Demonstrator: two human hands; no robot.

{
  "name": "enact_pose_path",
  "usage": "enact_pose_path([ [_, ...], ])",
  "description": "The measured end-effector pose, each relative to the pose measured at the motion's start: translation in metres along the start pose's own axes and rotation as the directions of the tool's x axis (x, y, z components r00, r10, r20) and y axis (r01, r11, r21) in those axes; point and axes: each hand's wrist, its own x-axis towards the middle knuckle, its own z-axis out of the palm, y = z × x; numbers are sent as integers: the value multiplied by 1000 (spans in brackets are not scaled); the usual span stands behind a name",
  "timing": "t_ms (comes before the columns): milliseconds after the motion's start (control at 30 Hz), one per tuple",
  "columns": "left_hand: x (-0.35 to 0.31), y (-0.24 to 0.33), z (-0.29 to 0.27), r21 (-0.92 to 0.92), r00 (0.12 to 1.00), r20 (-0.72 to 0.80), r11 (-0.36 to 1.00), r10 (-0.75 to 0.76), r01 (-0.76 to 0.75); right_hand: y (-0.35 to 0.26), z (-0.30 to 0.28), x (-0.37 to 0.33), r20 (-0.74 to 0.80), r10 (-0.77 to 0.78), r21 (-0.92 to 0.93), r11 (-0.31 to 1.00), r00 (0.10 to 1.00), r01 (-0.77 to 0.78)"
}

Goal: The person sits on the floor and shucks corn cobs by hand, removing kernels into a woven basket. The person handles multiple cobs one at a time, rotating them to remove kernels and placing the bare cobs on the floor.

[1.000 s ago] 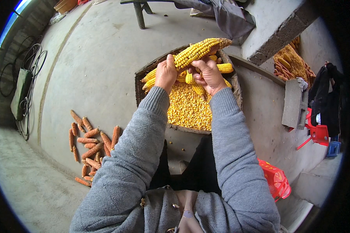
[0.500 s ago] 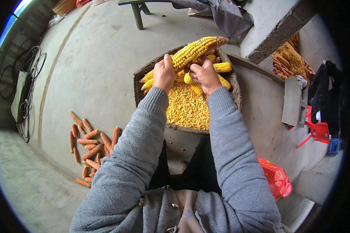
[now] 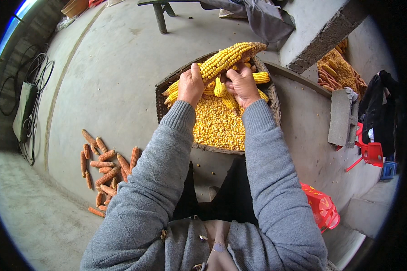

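A big yellow ear of corn [image 3: 230, 58] slants over a woven basket [image 3: 160, 108], its brownish tip up to the right. My left hand [image 3: 191, 85] is closed round its lower left end. Against its underside my right hand [image 3: 243, 85] is curled, thumb pressed to the cob; parts of its fingers are hidden. Below the hands, loose corn kernels [image 3: 218, 126] fill the near part of the basket. More whole ears [image 3: 261, 77] lie across its far part, and one short ear [image 3: 220, 87] shows between my hands.
Stripped reddish cobs [image 3: 107, 176] lie in a pile on the floor to the left. At right are a concrete block [image 3: 341, 119], a red plastic stool [image 3: 371, 153] and a red bag [image 3: 320, 207]. A bench [image 3: 159, 18] stands beyond the basket; cable coils [image 3: 36, 90] hang far left.
My right hand has shifted slightly right along the ear's underside, uncovering more of the short ear between my hands. My left hand and the held ear stay almost in place.
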Motion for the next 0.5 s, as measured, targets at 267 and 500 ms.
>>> enact_pose_path([
  [267,5,-6,-4,85,996,-14,992,93,-91,-2,-1,0,60,20,2,1000,998,-20],
  [500,-3,8,-6,-58,998,62,998,-6,9,-5,-1,-1,94,2,82,997,996,-10],
])
